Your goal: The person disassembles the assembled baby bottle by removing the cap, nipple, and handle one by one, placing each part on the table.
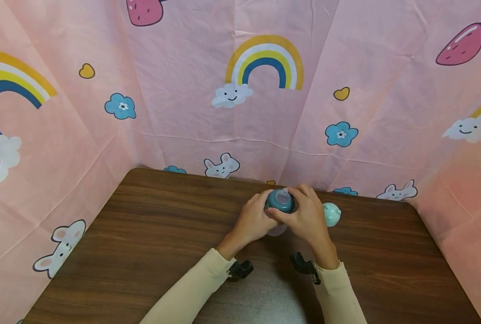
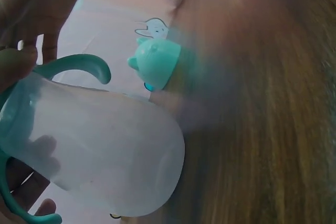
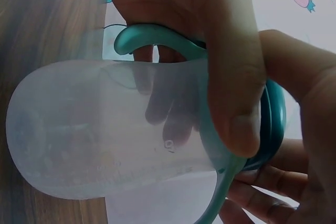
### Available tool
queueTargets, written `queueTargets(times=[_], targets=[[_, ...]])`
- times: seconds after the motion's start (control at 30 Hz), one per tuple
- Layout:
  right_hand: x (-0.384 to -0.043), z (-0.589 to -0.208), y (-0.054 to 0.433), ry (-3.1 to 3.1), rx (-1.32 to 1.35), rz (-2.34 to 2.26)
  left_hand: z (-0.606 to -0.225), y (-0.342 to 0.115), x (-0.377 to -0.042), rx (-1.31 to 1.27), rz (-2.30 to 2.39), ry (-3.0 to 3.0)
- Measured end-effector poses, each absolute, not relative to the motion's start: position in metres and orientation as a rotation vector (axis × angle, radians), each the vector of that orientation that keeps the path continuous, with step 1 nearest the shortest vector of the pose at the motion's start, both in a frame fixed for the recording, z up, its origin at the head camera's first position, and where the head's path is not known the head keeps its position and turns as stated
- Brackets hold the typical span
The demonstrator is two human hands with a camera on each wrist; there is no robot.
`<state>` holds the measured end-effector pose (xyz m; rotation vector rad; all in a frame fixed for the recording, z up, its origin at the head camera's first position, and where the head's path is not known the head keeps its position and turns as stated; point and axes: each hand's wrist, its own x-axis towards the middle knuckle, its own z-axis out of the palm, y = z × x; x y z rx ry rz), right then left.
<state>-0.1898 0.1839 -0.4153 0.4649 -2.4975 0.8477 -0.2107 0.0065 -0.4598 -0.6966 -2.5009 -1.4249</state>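
Head view: our left hand (image 1: 253, 219) grips the bottle (image 1: 277, 231) over the table (image 1: 163, 220) while our right hand (image 1: 310, 216) pinches its teal collar (image 1: 280, 207); we'd best brace the bottle upright and keep the collar level.

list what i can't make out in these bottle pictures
Head view: most of the bottle, hidden by the left hand and right hand.
Left wrist view: the teat, cut off beyond the left edge.
Left wrist view: the underside of the cap, hidden against the table.
Right wrist view: the small markings on the bottle, too faint to read surely.
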Motion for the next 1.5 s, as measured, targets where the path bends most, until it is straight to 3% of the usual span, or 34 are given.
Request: queueTargets(times=[1.5], targets=[[-0.1940,-0.4218,0.1885,-2.474,0.526,1.038,-0.4611,0.0021,-0.2106,-0.776,-1.371,-2.482]])
